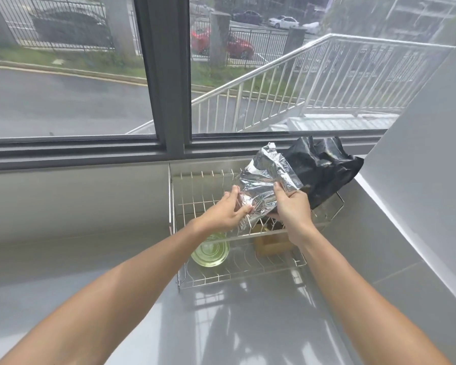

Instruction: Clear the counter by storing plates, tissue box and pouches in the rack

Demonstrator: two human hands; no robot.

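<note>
A two-tier wire rack (190, 281) stands on the grey counter below the window. Both my hands hold a crinkled silver pouch (267, 180) above the rack's upper tier. My left hand (228, 210) grips its lower left corner; my right hand (291, 209) grips its lower right side. A black pouch (324, 167) leans on the upper tier behind the silver one. On the lower tier lie pale green glass plates (211, 251) and a brown tissue box (270, 243), partly hidden by my right wrist.
The glossy grey counter (234, 325) stretches toward me in front of the rack. A white wall (419, 193) slants along the right side. The window sill and frame (77, 151) run behind the rack.
</note>
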